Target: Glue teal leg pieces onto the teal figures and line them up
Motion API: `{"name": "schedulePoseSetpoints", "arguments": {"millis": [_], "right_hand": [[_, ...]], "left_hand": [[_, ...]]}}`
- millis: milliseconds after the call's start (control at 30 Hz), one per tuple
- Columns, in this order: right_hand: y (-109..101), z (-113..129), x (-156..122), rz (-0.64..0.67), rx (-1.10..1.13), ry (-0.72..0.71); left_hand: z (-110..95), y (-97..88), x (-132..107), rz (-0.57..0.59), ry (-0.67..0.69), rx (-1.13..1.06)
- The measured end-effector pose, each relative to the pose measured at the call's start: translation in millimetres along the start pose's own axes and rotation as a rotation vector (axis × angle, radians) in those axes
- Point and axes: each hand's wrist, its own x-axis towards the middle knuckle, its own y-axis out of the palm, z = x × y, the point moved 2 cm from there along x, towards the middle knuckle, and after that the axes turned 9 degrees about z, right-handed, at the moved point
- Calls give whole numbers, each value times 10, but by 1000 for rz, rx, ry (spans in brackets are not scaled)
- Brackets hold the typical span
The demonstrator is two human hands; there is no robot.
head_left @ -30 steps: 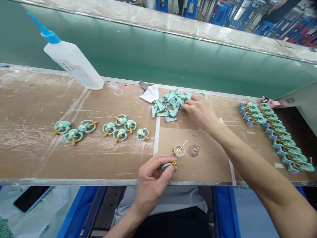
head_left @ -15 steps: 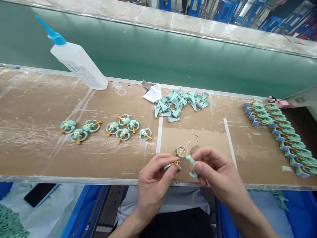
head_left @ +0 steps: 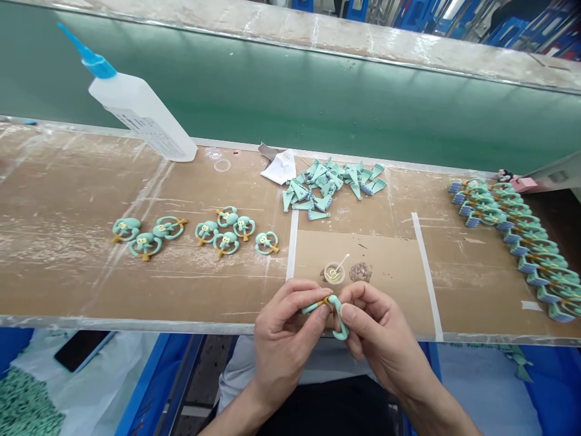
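Overall, a brown-topped workbench [head_left: 82,284] holds a small glue cup [head_left: 334,273] just behind both hands. Above its front edge, the left hand [head_left: 284,345] pinches a yellow-tipped teal figure piece [head_left: 314,307]; the right hand [head_left: 384,339] grips a curved teal limb [head_left: 340,320] touching it.

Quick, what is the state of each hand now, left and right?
Left hand: closed, pinching a mint-green piece with a yellow part.
Right hand: closed, pinching a curved mint-green piece.
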Motion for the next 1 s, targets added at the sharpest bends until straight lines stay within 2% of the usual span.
{"name": "schedulePoseSetpoints", "arguments": {"millis": [267, 433, 567, 733, 1000], "right_hand": [[108, 1, 36, 10, 86, 57], [122, 12, 8, 79, 164, 94], [146, 5, -10, 117, 200, 97], [170, -20, -11, 136, 225, 95], [173, -49, -2, 150, 241, 109]], "left_hand": [[-120, -53, -29, 47, 131, 208], [-271, -76, -50, 114, 186, 336], [-355, -105, -64, 125, 244, 437], [-396, -125, -53, 160, 302, 467], [-415, -159, -68, 178, 309, 514]]}}
